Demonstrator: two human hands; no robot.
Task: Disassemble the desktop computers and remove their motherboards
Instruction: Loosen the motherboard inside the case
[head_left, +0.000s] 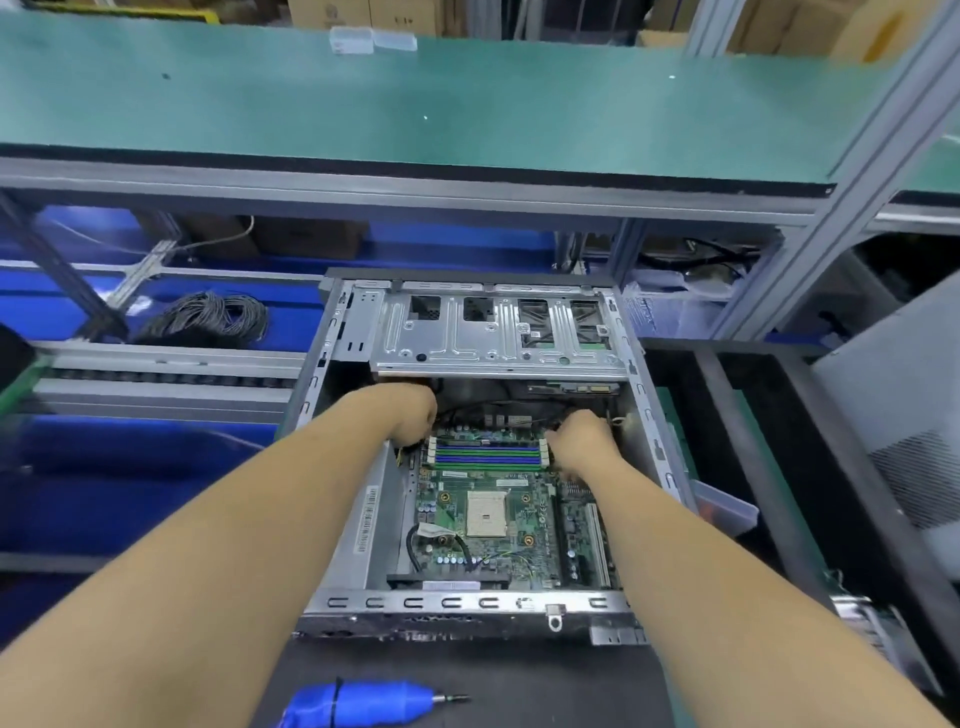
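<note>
Nearest, blue electric screwdriver (363, 702) lies on black mat (519, 686). Green motherboard (498, 514) sits flat inside open grey metal PC case (467, 605). Left hand (413, 415) & right hand (584, 439) at board's far corners, fingers curled down; grip unclear. Silver drive cage (493, 332) beyond.

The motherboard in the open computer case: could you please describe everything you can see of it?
The motherboard is a green circuit board lying flat in the open metal case, not yet removed. Near its middle sits a bare, pale square processor socket; beyond it run empty blue and green memory slots with white end clips. Black cables cross its near left part. The left hand and the right hand reach in at its far corners, fingers curled; what they grip is hidden.
</note>
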